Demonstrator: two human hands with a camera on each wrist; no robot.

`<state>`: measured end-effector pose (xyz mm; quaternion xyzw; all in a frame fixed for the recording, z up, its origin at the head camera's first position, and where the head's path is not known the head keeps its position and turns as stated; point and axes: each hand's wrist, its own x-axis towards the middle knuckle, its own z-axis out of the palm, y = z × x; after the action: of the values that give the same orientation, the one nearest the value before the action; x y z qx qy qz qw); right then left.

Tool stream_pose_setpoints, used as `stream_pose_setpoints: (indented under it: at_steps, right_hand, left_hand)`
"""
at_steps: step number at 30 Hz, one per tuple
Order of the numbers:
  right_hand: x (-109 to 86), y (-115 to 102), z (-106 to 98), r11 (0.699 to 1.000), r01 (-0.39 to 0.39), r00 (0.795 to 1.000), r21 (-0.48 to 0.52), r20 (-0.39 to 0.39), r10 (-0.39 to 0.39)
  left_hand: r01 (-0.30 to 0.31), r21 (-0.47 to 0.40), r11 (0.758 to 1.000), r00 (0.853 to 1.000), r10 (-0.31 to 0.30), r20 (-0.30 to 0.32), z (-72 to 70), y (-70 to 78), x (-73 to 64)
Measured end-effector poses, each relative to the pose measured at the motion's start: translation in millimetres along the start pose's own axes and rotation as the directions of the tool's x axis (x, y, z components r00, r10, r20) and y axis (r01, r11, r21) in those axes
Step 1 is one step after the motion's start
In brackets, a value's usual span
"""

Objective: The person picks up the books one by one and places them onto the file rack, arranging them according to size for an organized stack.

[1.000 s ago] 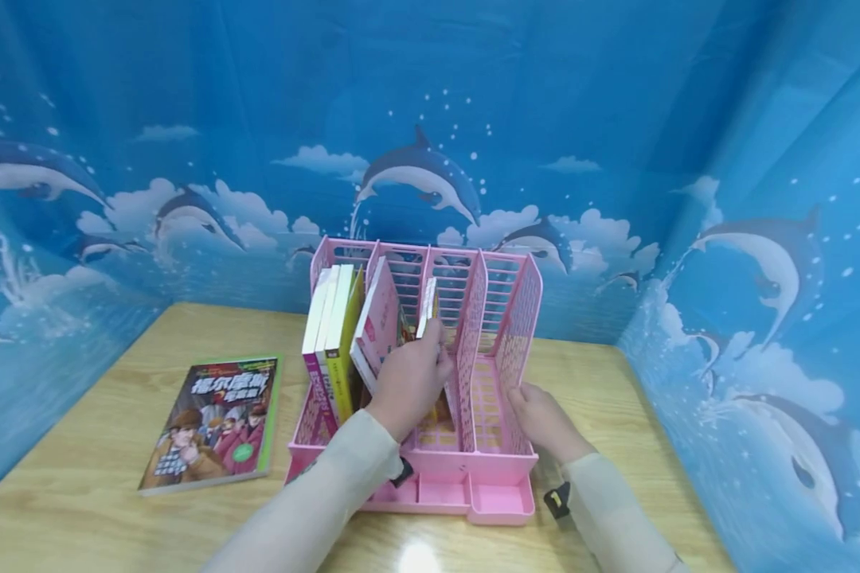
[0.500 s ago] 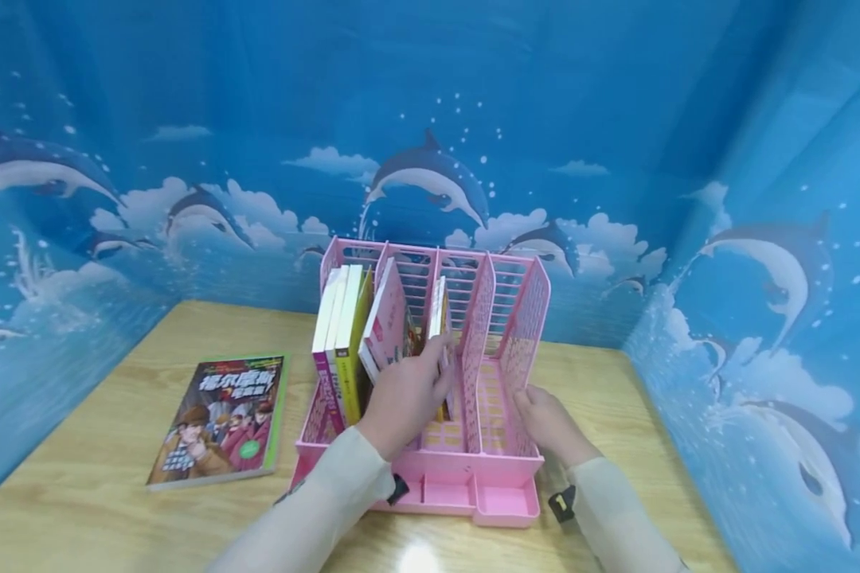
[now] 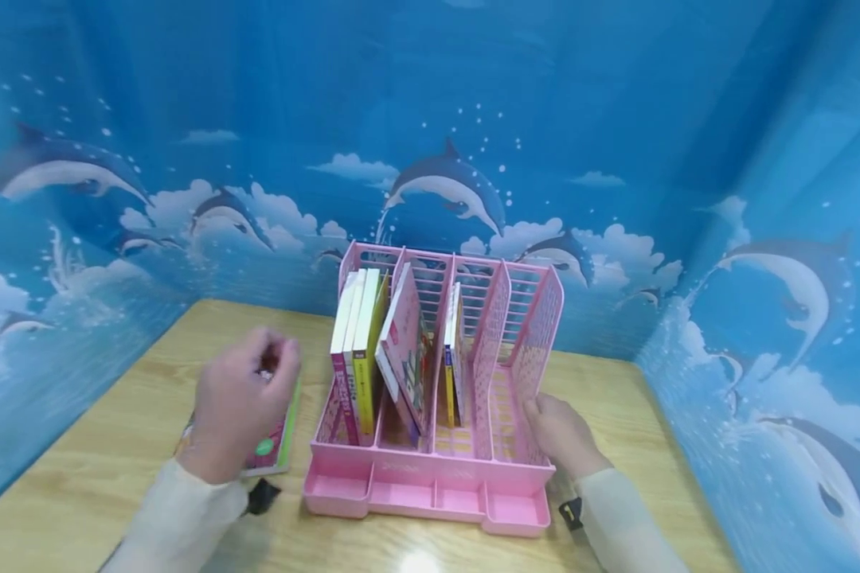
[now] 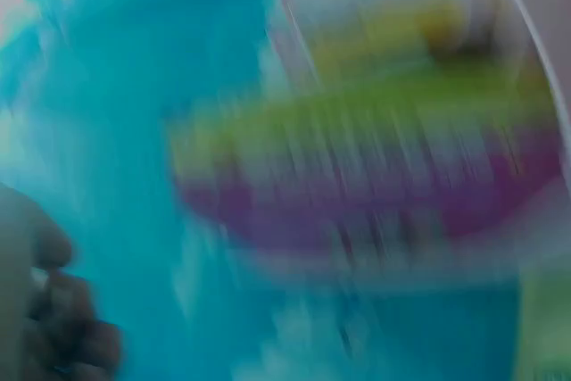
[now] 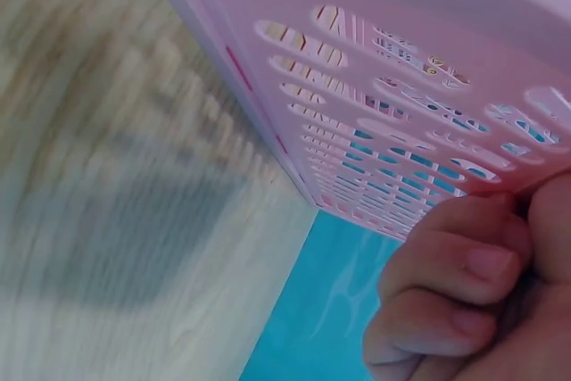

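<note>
A pink book rack (image 3: 401,468) with upright perforated dividers stands on the table. Its left compartment holds several upright books, among them one with a yellow spine (image 3: 362,390). In the compartment beside it, a pink-covered book (image 3: 404,342) leans. Thin books (image 3: 450,382) stand against a divider farther right. My left hand (image 3: 232,410), blurred, is over a comic-style book (image 3: 278,438) lying on the table and hides most of its cover; the fingers look loosely bent, with nothing seen held. My right hand (image 3: 564,434) grips the rack's right side wall (image 5: 393,122), fingers curled against its outside.
Small open trays (image 3: 401,493) run along the rack's front. The wooden table (image 3: 616,398) meets a blue dolphin-print curtain (image 3: 580,159) behind and on both sides. The left wrist view is mostly motion blur.
My left hand has left the thin books in the rack and swung left over the book on the table. The right hand stays at the rack's side. The head view has shifted slightly.
</note>
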<state>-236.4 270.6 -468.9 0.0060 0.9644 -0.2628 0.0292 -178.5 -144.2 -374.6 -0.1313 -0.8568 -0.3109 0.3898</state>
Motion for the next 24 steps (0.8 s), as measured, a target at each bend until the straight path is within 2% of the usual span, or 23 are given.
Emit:
stream_pose_setpoints:
  at_steps: [1, 2, 3, 4, 6, 8, 9, 10, 11, 13, 16, 19, 20, 23, 24]
  right_hand:
    - [-0.4, 0.0, -0.8, 1.000, -0.004, 1.000, -0.008, -0.001, 0.004]
    - [-0.7, -0.1, -1.4, 1.000, -0.006, 1.000, -0.011, -0.001, 0.006]
    - [-0.8, 0.1, -1.9, 1.000, -0.007, 1.000, -0.015, -0.002, 0.007]
    - [-1.1, 0.0, -2.4, 1.000, -0.008, 1.000, -0.018, -0.002, 0.008]
    - [-2.0, -0.6, -3.4, 1.000, -0.009, 1.000, -0.020, -0.002, 0.009]
    - [-2.1, -0.4, -3.2, 1.000, -0.010, 1.000, -0.018, -0.003, 0.010]
    - [-2.3, -0.8, -3.0, 1.000, -0.010, 1.000, -0.016, -0.004, 0.010]
    - [-2.5, -1.3, -2.9, 1.000, -0.013, 1.000, -0.013, -0.001, 0.013]
    - [-2.5, -1.6, -2.5, 1.000, -0.014, 1.000, -0.008, 0.001, 0.014]
    - [-1.8, -2.2, -1.6, 1.000, -0.016, 1.000, -0.003, 0.003, 0.016]
    - [-1.2, -3.3, -0.9, 1.000, -0.008, 1.000, 0.001, 0.000, 0.008]
    - [-0.4, -3.3, 0.0, 1.000, -0.003, 1.000, 0.006, -0.008, 0.003]
    - [-0.2, -3.2, 0.2, 1.000, -0.001, 1.000, 0.004, -0.011, 0.001]
    - [0.2, -3.0, 0.6, 1.000, 0.001, 1.000, 0.006, -0.011, -0.001]
    - [0.3, -3.0, 0.5, 1.000, -0.001, 1.000, 0.007, -0.011, 0.001]
  left_hand:
    - [0.087, 0.061, 0.994, 0.995, -0.090, 0.049, -7.6, -17.1, -0.7]
    - [0.169, 0.125, 0.978, 0.977, -0.183, 0.109, -14.2, -34.5, -1.7]
    - [0.247, 0.196, 0.949, 0.941, -0.283, 0.184, -19.8, -51.7, -3.6]
    - [0.314, 0.256, 0.914, 0.888, -0.378, 0.263, -25.0, -69.2, -5.5]
    - [0.401, 0.360, 0.842, 0.748, -0.528, 0.402, -31.2, -100.8, -11.3]
    - [0.433, 0.434, 0.790, 0.618, -0.611, 0.495, -34.4, -127.4, -17.9]
    - [0.442, 0.462, 0.769, 0.565, -0.639, 0.522, -34.6, -137.9, -22.4]
    - [0.452, 0.481, 0.752, 0.520, -0.660, 0.543, -34.2, -146.7, -26.6]
    - [0.462, 0.487, 0.741, 0.489, -0.671, 0.558, -32.5, -153.8, -31.2]
    - [0.468, 0.493, 0.733, 0.454, -0.678, 0.578, -29.3, -164.3, -37.4]
    - [0.473, 0.501, 0.725, 0.417, -0.685, 0.597, -21.7, -173.7, -41.9]
    - [0.461, 0.515, 0.723, 0.416, -0.689, 0.594, -15.9, -178.0, -41.4]
    - [0.469, 0.519, 0.714, 0.412, -0.697, 0.587, -14.2, -178.5, -41.9]
    - [0.491, 0.517, 0.702, 0.414, -0.709, 0.570, -11.6, -179.4, -44.0]
    - [0.504, 0.513, 0.695, 0.410, -0.715, 0.566, -10.6, -179.6, -45.0]
